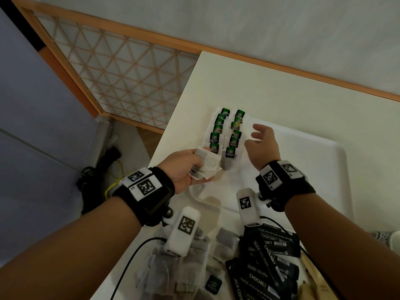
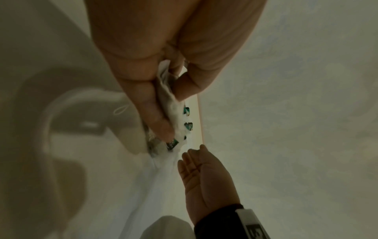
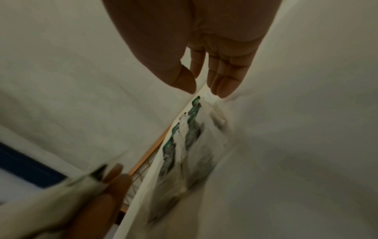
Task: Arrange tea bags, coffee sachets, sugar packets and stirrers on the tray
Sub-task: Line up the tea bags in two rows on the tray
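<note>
Near edge, head view only: loose tea bags (image 1: 179, 269) in a grey heap at left; black coffee sachets (image 1: 268, 263) marked CHOCMET piled just right of them.
Tray: white tray (image 1: 337, 161) on the white table (image 1: 281, 87), lined with a white cloth (image 1: 233, 182).
Left hand: left hand (image 1: 184, 167) over the tray's near-left corner, fingers and thumb curled round a bunch of tea bags (image 1: 206, 166); the left wrist view shows the thumb (image 2: 190, 84) pinching the bunch against the fingers.
Right hand: right hand (image 1: 263, 146) held above the cloth, fingers relaxed and slightly spread, holding nothing; the right wrist view confirms the bare palm (image 3: 204, 32).
Far left of tray: arranged tea bags (image 1: 226, 133) in two columns with green GREEN TEA tags, just left of the right hand; blurred in the right wrist view.
Background, head view only: wooden lattice screen (image 1: 121, 74) beyond the table's left edge.
</note>
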Demonstrator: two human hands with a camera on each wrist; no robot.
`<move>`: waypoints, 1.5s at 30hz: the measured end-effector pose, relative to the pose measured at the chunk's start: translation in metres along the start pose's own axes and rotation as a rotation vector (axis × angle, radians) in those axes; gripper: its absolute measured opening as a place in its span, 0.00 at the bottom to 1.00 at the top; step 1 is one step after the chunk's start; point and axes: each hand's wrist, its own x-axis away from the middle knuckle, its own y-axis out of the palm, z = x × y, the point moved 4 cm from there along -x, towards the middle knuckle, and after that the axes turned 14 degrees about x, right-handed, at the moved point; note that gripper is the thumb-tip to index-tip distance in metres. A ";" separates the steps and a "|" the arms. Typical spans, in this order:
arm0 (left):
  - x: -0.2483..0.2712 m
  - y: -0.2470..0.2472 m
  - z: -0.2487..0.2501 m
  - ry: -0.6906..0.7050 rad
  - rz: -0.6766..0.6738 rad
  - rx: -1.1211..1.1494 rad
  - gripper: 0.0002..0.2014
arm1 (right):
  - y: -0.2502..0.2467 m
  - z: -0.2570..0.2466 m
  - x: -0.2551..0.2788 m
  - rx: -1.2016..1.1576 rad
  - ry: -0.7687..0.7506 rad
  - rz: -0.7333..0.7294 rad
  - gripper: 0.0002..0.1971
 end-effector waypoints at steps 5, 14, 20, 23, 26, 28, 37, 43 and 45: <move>0.004 0.002 0.000 0.010 -0.005 -0.033 0.18 | 0.004 -0.022 0.037 0.093 -0.353 -0.130 0.19; 0.015 -0.003 -0.001 0.021 0.010 -0.044 0.14 | 0.011 -0.025 0.070 0.155 -0.694 -0.120 0.10; 0.018 -0.017 0.005 0.081 0.088 0.019 0.17 | 0.004 -0.012 0.061 -0.060 -0.314 -0.176 0.03; 0.019 -0.027 0.011 0.132 0.123 0.048 0.24 | 0.005 -0.014 0.063 -0.079 -0.249 -0.286 0.11; 0.021 -0.037 0.019 0.201 0.169 0.098 0.26 | 0.009 -0.020 0.068 -0.046 -0.236 -0.391 0.12; 0.021 -0.042 0.024 0.226 0.190 0.135 0.26 | 0.014 -0.023 0.071 0.026 -0.250 -0.479 0.09; 0.017 -0.047 0.027 0.229 0.189 0.212 0.24 | 0.043 -0.032 0.047 0.299 -0.267 -0.369 0.05; 0.014 -0.040 0.025 0.211 0.153 0.179 0.22 | 0.046 -0.035 0.028 0.346 -0.267 -0.257 0.02; 0.014 -0.036 0.024 0.202 0.133 0.158 0.19 | 0.044 -0.035 0.027 0.371 -0.279 -0.232 0.01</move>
